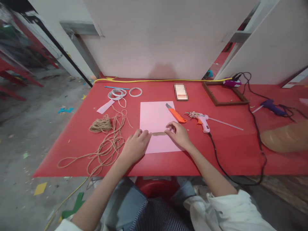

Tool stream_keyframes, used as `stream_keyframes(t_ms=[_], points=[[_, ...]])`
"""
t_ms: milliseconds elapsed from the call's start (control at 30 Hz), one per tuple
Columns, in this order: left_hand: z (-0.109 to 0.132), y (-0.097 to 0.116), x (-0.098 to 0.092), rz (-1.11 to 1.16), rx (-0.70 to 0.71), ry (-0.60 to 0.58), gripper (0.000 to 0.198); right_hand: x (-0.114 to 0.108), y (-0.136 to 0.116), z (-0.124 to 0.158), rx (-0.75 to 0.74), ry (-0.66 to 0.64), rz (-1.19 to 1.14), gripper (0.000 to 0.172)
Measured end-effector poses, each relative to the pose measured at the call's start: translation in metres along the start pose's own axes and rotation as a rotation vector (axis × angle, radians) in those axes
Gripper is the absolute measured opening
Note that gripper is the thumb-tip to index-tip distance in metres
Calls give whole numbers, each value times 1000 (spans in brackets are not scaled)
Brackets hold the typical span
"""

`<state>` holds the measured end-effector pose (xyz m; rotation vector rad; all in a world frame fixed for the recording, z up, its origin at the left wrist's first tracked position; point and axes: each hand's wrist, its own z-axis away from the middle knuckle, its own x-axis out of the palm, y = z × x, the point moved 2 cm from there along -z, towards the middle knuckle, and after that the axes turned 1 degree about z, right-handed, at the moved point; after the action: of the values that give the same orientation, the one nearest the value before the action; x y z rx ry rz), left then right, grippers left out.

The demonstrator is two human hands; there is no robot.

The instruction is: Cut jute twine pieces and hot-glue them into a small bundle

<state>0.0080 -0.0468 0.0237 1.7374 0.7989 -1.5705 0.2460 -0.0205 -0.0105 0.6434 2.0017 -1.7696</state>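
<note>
A short brown strip of jute twine [159, 133] lies across a sheet of pink paper [156, 115]. My left hand [136, 144] has its fingers drawn together at the strip's left end. At the other end, my right hand [179, 134] pinches the strip between thumb and fingertips. Just beyond the right hand an orange utility knife [177, 115] rests partly on the paper. A pink and white hot glue gun [201, 119] with a glue stick in its back lies to the right. Loose jute twine [108, 144] sprawls left of my left hand, beside a wound bundle [100, 125].
White rings [117, 93], a blue stick [116, 87] and a pink paper scrap [105, 106] lie back left. A pixelated object [180, 92] and a brown frame [226, 102] stand farther back. Black cord [216, 160] loops at right, near another person's arm [286, 138] and a blue glue gun [273, 107].
</note>
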Motion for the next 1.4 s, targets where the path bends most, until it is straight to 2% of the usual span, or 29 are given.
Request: stream_keyframes(t_ms=[67,133,267,433,900,1133,1400], points=[[5,6,2,24,-57,8,48,-5,1,6,-58,24,-74,16],[7,15,4,50,-143,41,52,-8,-2,15,-137,23,-41,23],[5,42,5,58,-317,80,58,-4,-15,34,-300,-89,262,34],[2,66,7,36,-395,77,61,6,-20,41,-345,-122,483,40],[5,69,19,56,-420,90,57,7,-22,42,-333,-121,519,37],[7,68,24,48,-419,131,62,2,-12,37,-300,-92,261,36],[5,68,23,78,-439,81,59,17,-29,41,-245,-111,563,39]])
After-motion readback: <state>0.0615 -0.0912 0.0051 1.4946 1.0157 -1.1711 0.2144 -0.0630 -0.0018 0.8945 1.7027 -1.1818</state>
